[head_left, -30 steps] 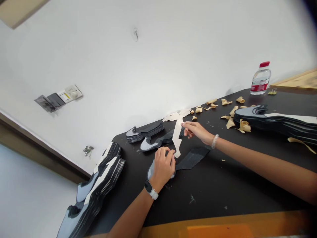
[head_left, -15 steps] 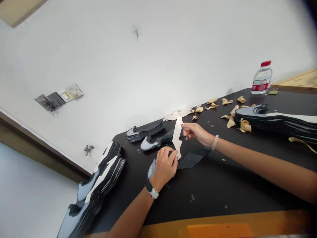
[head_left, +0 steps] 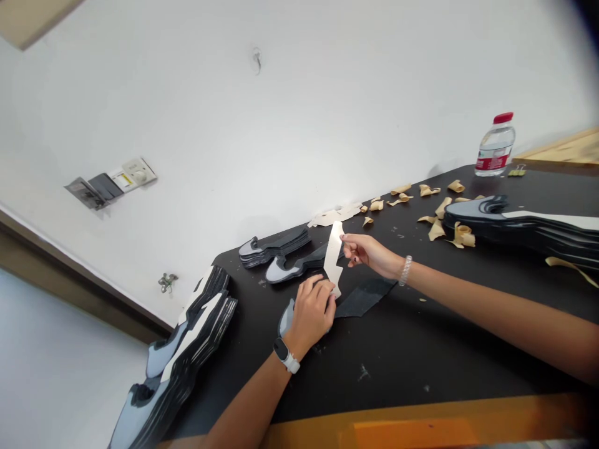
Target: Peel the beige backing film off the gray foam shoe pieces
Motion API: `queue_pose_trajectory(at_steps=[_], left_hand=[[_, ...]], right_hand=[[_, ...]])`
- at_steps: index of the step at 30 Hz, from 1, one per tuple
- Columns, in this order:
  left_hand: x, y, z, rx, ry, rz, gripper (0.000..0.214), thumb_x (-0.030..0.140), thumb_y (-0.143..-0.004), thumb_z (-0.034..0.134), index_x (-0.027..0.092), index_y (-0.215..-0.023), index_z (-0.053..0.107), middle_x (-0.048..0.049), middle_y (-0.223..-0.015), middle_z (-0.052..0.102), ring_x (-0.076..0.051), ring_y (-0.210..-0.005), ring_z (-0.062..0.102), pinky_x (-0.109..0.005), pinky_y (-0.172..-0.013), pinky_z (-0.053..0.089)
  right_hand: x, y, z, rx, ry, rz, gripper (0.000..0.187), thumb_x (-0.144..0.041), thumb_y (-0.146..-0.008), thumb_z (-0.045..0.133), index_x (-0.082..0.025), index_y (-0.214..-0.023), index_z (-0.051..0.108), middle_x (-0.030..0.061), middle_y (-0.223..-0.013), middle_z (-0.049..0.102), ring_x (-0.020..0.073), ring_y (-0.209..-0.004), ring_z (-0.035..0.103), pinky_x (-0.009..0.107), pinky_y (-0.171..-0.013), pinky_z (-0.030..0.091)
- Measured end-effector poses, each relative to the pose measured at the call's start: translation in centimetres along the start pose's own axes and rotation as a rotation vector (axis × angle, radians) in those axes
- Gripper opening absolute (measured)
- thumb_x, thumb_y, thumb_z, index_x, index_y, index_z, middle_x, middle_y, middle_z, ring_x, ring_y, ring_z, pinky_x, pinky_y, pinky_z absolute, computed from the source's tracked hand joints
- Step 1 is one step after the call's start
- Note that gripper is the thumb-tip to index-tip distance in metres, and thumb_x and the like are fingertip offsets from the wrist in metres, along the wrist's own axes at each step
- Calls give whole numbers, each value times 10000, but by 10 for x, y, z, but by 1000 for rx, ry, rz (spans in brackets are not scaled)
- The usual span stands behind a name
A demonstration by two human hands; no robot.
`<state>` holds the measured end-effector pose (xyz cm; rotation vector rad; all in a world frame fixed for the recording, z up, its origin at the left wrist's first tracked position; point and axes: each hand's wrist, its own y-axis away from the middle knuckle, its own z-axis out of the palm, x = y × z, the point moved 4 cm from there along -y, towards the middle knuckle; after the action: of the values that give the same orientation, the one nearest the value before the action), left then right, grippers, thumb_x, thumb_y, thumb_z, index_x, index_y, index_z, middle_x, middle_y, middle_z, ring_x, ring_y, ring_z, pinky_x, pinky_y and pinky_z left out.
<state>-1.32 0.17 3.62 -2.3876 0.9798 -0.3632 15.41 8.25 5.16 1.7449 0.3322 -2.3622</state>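
A white strip with a notched, zigzag edge (head_left: 332,252) stands raised above the black table. My right hand (head_left: 367,252), with a bracelet at its wrist, pinches its upper end between thumb and fingers. My left hand (head_left: 312,307), wearing a watch, has its bent fingertips at the strip's lower end, where it meets a dark shoe-upper piece (head_left: 367,298) with a grey toe part. That piece lies flat beneath the left hand, which covers its middle. Just behind are two small stacks of similar shoe-upper pieces (head_left: 283,269) (head_left: 276,248).
Tall stacks of shoe-upper pieces with white strips (head_left: 196,337) stand at the left edge. Another stack (head_left: 524,231) lies at right. Curled tan paper scraps (head_left: 437,227), white strips (head_left: 334,216), a water bottle (head_left: 495,146) and a binder clip (head_left: 517,171) are along the back, by the wall.
The white strip's upper part has shifted very slightly left and tilted a little, still between both hands. My right hand moved slightly with it; my left hand stays nearly in place.
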Motion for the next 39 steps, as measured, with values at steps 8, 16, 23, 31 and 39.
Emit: queue_pose_trajectory(at_steps=[8,16,23,31,39], left_hand=[[0,1,2,10,3,11,182,148,-870,445,165,-1035,520,-76,-958,606,-212,-995,525,-374,-841,441],[1,1,3,-32,-11,7,209,107,-829,451,163,-1019,519,-58,-931,600,-201,-910,511,-355,-791,434],[-1,1,6,-59,-33,-26,267,64,-764,460,170,-1003,515,-51,-926,594,-207,-883,500,-359,-755,429],[0,1,4,-62,-68,-17,285,49,-732,461,183,-978,508,-42,-917,590,-206,-859,493,-358,-739,423],[-3,2,3,-20,-25,-70,260,66,-770,451,179,-998,509,-51,-908,590,-207,-870,502,-358,-738,432]], right_hand=[[6,-2,-7,19,-24,16,331,-451,-745,618,-166,-600,533,-15,-580,537,73,-471,408,234,-529,482],[30,-13,-40,0,-17,167,260,-374,-744,651,-167,-645,529,-17,-662,562,67,-503,421,232,-533,513],[28,-14,-62,-201,-26,249,197,-227,-758,624,-208,-954,625,1,-872,635,85,-633,551,258,-641,546],[22,-6,-72,-366,42,216,367,-210,-786,505,-218,-1143,589,52,-1357,490,225,-1221,473,417,-996,426],[31,-16,-88,-152,-16,217,372,-243,-743,488,-214,-1097,597,65,-1329,520,258,-1228,474,465,-1062,368]])
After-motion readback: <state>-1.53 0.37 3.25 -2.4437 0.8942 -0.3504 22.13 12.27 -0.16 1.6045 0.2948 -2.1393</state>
